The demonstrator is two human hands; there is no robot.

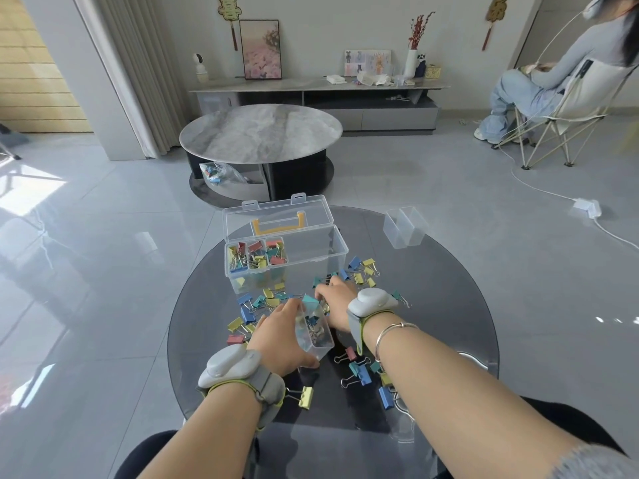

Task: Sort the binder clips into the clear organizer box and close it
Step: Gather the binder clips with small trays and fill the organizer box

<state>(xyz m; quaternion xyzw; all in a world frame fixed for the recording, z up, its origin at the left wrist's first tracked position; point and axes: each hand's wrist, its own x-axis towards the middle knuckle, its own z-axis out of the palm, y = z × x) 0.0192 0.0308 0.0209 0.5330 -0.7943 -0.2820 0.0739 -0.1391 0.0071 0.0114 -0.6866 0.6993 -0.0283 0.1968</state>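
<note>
The clear organizer box stands open on the round dark glass table, lid up with a yellow handle. Its left side holds small bins filled with coloured binder clips. My left hand grips a small clear bin with a few clips in it, just in front of the box. My right hand reaches past that bin into the loose binder clips, fingers curled among them; whether it pinches a clip is hidden. More loose clips lie under my right forearm.
Two spare clear bins stand at the table's far right. A yellow clip lies near my left wrist. Beyond stands a marble coffee table with a bag of clips on its lower shelf. A person sits on a folding chair at the far right.
</note>
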